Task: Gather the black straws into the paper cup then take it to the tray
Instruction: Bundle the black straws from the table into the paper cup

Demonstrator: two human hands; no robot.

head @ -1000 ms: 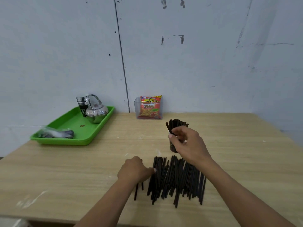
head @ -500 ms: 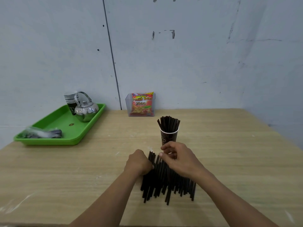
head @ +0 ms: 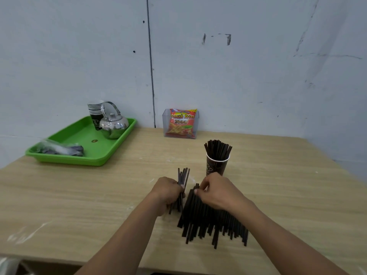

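A dark paper cup stands upright on the wooden table, with a bunch of black straws sticking out of its top. A pile of loose black straws lies flat just in front of it. My left hand is closed around a small bundle of straws that points up and away, left of the pile. My right hand rests on the pile's far end, fingers pinching at straws there. The green tray sits at the far left of the table.
On the tray stand a steel kettle, a stack of paper cups and a plastic bag. A clear holder with a snack packet sits against the wall. The table's near edge runs just below my forearms.
My right hand left the cup and came down onto the pile. My left hand has lifted a small bundle of straws off the pile's left side.
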